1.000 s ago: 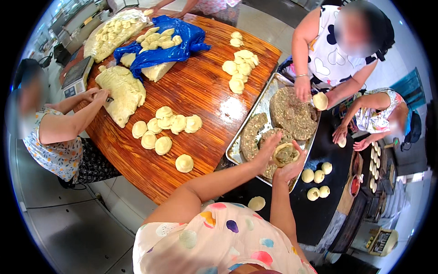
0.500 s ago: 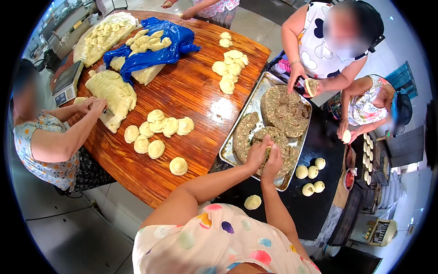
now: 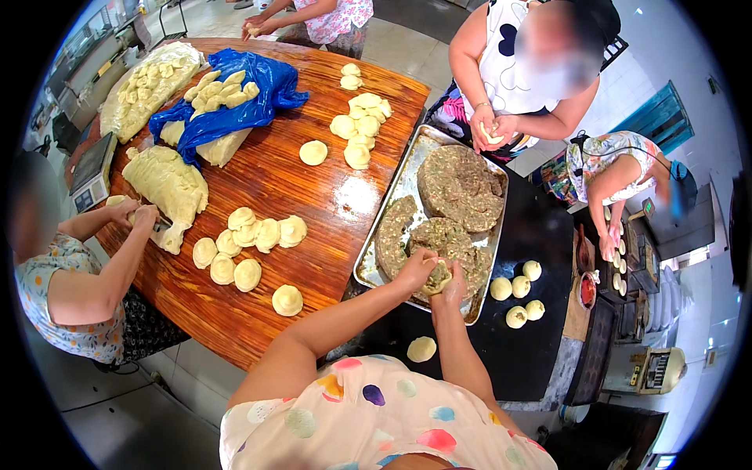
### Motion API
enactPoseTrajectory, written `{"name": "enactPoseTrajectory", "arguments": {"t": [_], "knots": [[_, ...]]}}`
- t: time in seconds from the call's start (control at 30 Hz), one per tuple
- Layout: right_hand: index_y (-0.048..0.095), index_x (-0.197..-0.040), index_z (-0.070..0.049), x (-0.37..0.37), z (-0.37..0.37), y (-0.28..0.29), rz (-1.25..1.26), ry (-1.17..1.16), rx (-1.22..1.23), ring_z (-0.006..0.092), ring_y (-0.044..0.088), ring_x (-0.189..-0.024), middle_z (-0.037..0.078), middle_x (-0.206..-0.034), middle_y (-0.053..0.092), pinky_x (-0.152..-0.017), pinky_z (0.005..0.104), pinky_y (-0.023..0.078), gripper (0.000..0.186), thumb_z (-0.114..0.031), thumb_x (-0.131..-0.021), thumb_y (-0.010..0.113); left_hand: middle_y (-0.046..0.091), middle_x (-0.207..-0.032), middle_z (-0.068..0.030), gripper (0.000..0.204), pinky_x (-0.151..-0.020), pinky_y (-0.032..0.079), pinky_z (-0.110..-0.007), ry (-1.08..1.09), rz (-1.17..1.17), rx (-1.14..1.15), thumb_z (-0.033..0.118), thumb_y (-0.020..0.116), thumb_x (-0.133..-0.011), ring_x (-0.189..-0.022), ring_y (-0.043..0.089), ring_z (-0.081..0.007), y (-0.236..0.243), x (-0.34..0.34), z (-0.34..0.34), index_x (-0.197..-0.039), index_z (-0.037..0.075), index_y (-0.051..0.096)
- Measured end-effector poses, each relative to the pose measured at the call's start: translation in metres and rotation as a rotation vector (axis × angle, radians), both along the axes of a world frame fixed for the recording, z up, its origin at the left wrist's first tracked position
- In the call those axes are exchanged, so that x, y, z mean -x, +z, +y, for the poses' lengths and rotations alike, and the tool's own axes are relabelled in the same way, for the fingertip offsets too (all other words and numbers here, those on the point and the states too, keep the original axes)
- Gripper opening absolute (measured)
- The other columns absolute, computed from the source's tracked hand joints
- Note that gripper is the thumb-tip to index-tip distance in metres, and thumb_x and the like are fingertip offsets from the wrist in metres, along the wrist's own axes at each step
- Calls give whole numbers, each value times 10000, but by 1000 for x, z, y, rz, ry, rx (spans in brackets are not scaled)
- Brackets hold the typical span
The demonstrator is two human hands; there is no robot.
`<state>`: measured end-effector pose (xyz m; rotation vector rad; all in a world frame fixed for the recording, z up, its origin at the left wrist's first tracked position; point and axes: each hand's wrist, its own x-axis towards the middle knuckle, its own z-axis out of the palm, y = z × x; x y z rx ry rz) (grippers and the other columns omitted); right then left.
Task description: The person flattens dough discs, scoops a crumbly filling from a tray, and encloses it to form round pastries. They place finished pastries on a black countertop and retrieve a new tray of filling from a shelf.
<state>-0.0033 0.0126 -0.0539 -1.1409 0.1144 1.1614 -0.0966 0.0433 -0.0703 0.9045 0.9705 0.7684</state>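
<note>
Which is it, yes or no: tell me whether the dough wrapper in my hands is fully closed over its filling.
No: filling shows through the open top of the dough wrapper between the left hand and right hand.

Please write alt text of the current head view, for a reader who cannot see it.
The person's left hand and right hand hold a filled dough wrapper over a metal tray of filling. Dough rounds lie on a wooden table; dough balls on a black counter; co-workers work nearby.
</note>
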Motion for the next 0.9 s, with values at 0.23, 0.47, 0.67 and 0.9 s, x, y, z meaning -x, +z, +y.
{"name": "enactPoseTrajectory", "arguments": {"t": [0.23,0.47,0.67,0.9], "knots": [[610,-1047,-93,-18,10,-20,317,113,54,283,660,-902,86,-964,670,-826,461,539,272,-330,-933,544,563,-1187,-128,336,-947,446,-330,236,282,-481,197,587,-943,-1071,560,-198,30,17,15,-1212,12,510],[601,-1096,-44,17,18,12,95,53,-166,248,616,-1005,101,-1112,617,-893,397,498,297,-298,-948,556,545,-1152,-69,486,-891,456,-295,419,-332,241,383,602,-944,-1041,540,-149,36,-6,-1,-1269,40,487],[609,-1106,-3,34,12,26,-834,73,-130,195,574,-1002,91,-1103,609,-929,338,435,257,-200,-944,582,591,-982,-44,309,-807,454,-275,390,-217,126,298,594,-957,-907,540,-117,44,-16,-4,-1102,26,575],[581,-1239,-11,11,-4,45,-807,269,-253,226,578,-1088,124,-1198,617,-1000,337,396,373,-269,-993,470,610,-983,-43,321,-777,470,-284,300,-461,359,355,546,-972,-844,569,-119,64,-2,-6,-1110,66,571]]}}
